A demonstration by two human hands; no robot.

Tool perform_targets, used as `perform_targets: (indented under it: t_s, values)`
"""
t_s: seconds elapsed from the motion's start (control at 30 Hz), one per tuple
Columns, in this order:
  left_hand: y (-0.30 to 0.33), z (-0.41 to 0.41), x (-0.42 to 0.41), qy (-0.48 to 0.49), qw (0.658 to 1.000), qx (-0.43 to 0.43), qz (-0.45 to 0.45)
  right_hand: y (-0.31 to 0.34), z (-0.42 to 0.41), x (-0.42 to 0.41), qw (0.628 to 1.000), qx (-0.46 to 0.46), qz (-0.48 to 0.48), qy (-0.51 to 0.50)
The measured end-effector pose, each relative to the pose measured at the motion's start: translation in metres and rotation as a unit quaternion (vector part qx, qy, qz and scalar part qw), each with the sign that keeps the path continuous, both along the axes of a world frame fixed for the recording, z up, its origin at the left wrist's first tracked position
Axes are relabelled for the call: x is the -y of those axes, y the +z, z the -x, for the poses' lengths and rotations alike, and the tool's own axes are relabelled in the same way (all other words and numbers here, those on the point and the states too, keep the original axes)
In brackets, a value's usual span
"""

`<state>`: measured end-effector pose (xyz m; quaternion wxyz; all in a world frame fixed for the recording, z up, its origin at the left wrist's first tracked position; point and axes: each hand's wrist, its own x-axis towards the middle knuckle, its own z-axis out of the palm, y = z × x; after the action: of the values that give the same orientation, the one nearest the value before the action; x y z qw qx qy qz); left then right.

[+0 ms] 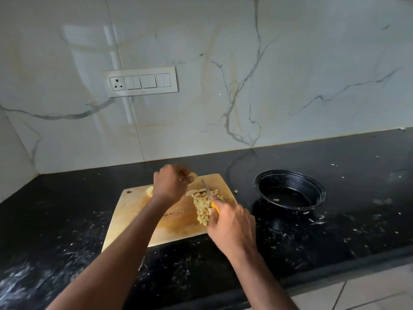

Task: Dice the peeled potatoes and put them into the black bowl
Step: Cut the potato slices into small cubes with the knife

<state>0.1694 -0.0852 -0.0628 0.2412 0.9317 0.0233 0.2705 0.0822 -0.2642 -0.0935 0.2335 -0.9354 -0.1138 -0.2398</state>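
Your right hand [232, 222] grips the yellow-handled knife [210, 196], fingers curled round the handle; the blade points away from you and its tip sits over the far part of the cutting board [129, 220]. The blade lies along the right flank of the diced potato pile [203, 208], which runs in a strip down the right half of the board — close to the board's right edge.

Your left hand [171, 183] hovers over the far middle of the board with its fingers curled inward; it seems to pinch a pale potato piece [192, 174] at the fingertips, though the contact itself is blurred. A potato chunk [150, 190] rests on the board just left of that wrist, near the far left corner.

The black bowl [290, 190] stands on the dark countertop [335, 231] to the right of the board, apart from it, with a bare strip of counter between the two. One small piece [276, 200] lies inside the bowl, and a stray bit [235, 191] sits on the counter just off the board's right edge.

The board's near left half is bare wood. Behind the board, the counter meets the marble wall [223, 74] — a switch panel [139, 81] is mounted there.
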Motion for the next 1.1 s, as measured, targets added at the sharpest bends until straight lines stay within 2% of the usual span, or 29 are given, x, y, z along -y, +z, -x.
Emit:
perform_targets:
  t_s: [0.07, 0.13, 0.43, 0.63, 0.77, 0.97, 1.1]
  values:
    - [-0.008, 0.023, -0.009, -0.054, 0.997, 0.051, 0.032, -0.001, -0.001, 0.001, 1.0, 0.006, 0.0, 0.001]
    - [-0.018, 0.046, -0.019, -0.096, 0.992, 0.062, 0.048, -0.002, -0.001, 0.001, 1.0, 0.01, 0.001, 0.007]
    - [-0.047, 0.073, -0.047, -0.109, 0.985, 0.008, 0.137, -0.004, 0.007, -0.004, 0.999, 0.011, 0.025, 0.036]
    - [-0.044, 0.082, -0.05, -0.191, 0.969, -0.012, 0.154, -0.001, 0.014, -0.006, 0.995, 0.032, 0.039, 0.084]
    - [-0.04, 0.085, -0.052, -0.193, 0.973, -0.045, 0.122, -0.004, 0.016, -0.008, 0.992, 0.034, 0.041, 0.111]
    - [-0.041, 0.087, -0.049, -0.137, 0.987, -0.079, 0.027, -0.005, 0.014, -0.007, 0.992, 0.029, 0.043, 0.118]
    - [-0.043, 0.084, -0.045, -0.056, 0.996, -0.07, -0.008, -0.004, 0.016, -0.012, 0.994, 0.013, 0.035, 0.103]
